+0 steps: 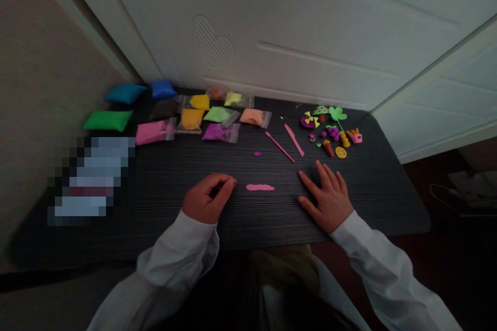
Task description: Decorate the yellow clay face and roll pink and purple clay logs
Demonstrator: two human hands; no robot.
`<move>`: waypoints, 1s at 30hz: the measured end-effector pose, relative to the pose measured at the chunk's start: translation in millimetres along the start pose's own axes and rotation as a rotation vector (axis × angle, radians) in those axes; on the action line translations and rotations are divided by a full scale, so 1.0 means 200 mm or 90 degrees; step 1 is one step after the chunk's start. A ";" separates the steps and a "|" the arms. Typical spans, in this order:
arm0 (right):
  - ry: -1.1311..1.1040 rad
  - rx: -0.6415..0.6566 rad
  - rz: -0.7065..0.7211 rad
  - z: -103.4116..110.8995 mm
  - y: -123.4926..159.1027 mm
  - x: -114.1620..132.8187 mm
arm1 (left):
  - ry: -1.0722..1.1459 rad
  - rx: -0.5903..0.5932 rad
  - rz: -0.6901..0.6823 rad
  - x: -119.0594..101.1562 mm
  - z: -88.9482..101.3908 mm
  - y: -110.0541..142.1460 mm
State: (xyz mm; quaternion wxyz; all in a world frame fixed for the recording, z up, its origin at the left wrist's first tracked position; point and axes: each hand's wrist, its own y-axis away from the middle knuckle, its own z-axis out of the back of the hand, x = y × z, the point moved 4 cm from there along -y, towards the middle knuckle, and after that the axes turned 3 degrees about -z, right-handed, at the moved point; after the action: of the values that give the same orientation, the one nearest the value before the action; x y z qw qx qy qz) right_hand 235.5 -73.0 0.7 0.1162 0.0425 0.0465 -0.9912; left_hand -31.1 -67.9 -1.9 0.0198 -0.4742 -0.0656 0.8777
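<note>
A flattened strip of pink modelling clay (pixel 260 187) lies on the dark table between my two hands. Just left of it is my left hand (pixel 207 196), thumb and forefinger pinched together; whatever may be between the tips is too small to make out. My right hand (pixel 328 196) rests on the tabletop to the right of the strip, fingers spread and holding nothing. Beyond the strip lie a thin pink clay tool (pixel 280 147), a pink plastic knife (pixel 294 140) and a small purple clay bit (pixel 257 153).
Several bags of coloured clay, among them a purple one (pixel 220 132) and a green one (pixel 108 120), line the back left. Small finished clay figures, including a green clover (pixel 337 114) and a pink basket (pixel 356 137), sit at the back right. A white panel (pixel 240 20) rises behind the table.
</note>
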 end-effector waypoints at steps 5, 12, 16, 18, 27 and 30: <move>0.002 0.006 -0.005 0.00 0.01 0.01 | -0.002 0.001 -0.006 -0.01 0.00 0.00; 0.006 -0.014 -0.024 0.00 0.00 -0.01 | -0.001 -0.001 -0.002 -0.01 0.00 0.00; -0.003 -0.007 0.030 0.00 -0.01 -0.02 | -0.006 0.005 0.001 -0.01 0.00 0.00; 0.004 -0.026 -0.006 0.00 -0.01 -0.03 | -0.012 0.008 0.004 -0.01 0.00 0.00; -0.001 -0.025 -0.020 -0.02 -0.02 -0.05 | -0.002 0.004 0.007 0.00 0.00 -0.01; -0.029 -0.038 -0.032 -0.03 -0.04 -0.09 | 0.005 0.008 0.000 0.01 0.00 0.00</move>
State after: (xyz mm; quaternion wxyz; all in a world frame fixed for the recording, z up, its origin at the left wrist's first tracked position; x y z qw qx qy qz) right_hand 252.1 -61.0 -2.2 0.0938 0.0151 0.0748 -0.9927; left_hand -31.6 -67.0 -3.6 0.0230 -0.4773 -0.0602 0.8764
